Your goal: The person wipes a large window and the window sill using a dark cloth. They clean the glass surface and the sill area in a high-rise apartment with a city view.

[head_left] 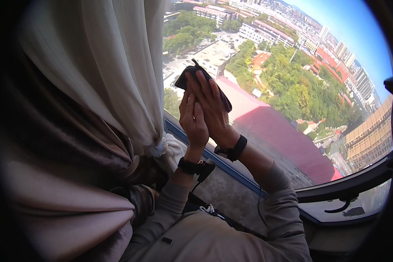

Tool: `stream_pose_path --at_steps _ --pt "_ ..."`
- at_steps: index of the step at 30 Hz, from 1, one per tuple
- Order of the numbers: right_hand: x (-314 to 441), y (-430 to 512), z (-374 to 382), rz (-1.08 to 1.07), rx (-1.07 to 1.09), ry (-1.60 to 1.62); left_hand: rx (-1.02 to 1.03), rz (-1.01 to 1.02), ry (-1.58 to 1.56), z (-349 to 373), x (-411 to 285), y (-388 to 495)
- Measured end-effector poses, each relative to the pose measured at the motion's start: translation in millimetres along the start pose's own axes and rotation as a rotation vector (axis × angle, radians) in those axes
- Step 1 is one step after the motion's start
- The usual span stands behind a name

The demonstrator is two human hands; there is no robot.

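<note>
A thin dark item, perhaps a zippered wallet or pouch (225,98), is in front of the large window. My right hand (214,106) lies along it with extended fingers, back of the hand towards me, and holds it. Whether it touches the glass I cannot tell. Close against the right hand, on its left side, is my left hand (196,124), fingers straight and together, their tips near the item's lower edge. Its grip on the item is not clear. Each wrist wears a black band (237,149), and a cable hangs from the left one.
White sheer curtain (127,65), knotted low, hangs at the left beside heavy satin-like drapes (68,193). A blue window frame (216,155) runs behind my forearms above a grey sill (229,188). At the lower right is a window handle (342,208). Outside, far below, are buildings and trees.
</note>
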State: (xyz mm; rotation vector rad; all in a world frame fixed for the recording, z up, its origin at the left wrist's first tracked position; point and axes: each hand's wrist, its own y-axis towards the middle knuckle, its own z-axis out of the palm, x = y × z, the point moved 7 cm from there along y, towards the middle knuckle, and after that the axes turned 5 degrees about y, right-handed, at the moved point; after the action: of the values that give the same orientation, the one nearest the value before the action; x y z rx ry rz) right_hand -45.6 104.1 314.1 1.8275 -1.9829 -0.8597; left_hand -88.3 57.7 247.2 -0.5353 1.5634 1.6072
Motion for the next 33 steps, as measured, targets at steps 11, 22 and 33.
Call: stream_pose_path --at_steps 11,22,33 --pt "1.6 -64.6 -6.8 -0.083 0.078 -0.711 -0.007 0.106 0.014 13.0 -17.5 -52.6" --pt "-0.2 -101.0 -8.5 -0.037 -0.02 -0.189 -0.23 -0.208 0.057 -11.5 51.9 -46.2" --pt "-29.4 -86.5 -77.7 0.097 -0.053 -0.425 -0.155 -0.345 -0.243 8.4 34.9 -52.5"
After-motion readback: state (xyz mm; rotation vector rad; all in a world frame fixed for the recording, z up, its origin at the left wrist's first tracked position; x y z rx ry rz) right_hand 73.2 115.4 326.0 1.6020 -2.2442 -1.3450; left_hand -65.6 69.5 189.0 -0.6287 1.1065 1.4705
